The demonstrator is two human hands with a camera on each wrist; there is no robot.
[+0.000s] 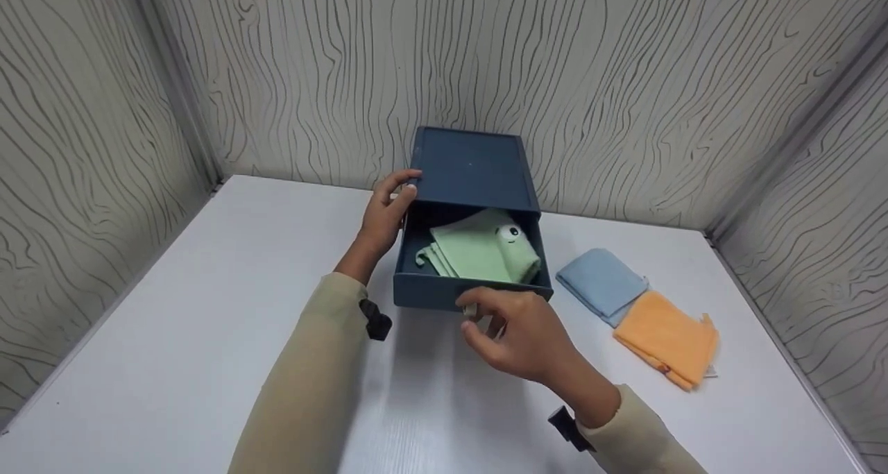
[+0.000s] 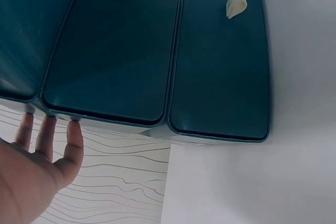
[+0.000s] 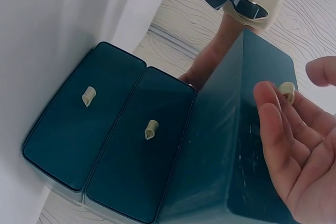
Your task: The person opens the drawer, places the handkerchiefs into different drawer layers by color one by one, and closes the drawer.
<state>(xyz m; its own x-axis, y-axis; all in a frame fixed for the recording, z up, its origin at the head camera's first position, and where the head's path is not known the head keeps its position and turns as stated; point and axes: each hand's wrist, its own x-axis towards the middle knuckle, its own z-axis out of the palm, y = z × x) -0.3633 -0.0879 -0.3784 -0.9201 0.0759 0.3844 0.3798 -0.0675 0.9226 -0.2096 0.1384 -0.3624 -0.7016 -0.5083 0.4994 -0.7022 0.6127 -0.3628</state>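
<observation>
A dark blue drawer unit (image 1: 472,165) stands against the back wall with its top drawer (image 1: 472,297) pulled out. Inside the drawer lies a folded light green cloth (image 1: 472,250), with a round white eye patch showing. My left hand (image 1: 388,207) rests on the unit's left side; in the left wrist view, spread fingertips (image 2: 74,129) touch that side. At the drawer front, my right hand (image 1: 520,332) has bent fingers around the small cream pull tab (image 3: 287,92). The thumb (image 3: 323,72) stands apart from the tab.
To the right on the white table (image 1: 208,307) lie a folded blue cloth (image 1: 602,283) and a folded orange cloth (image 1: 669,335), edges meeting. Two closed lower drawers (image 2: 220,72) each have a cream tab. Wood-grain patterned walls (image 1: 333,64) enclose the table.
</observation>
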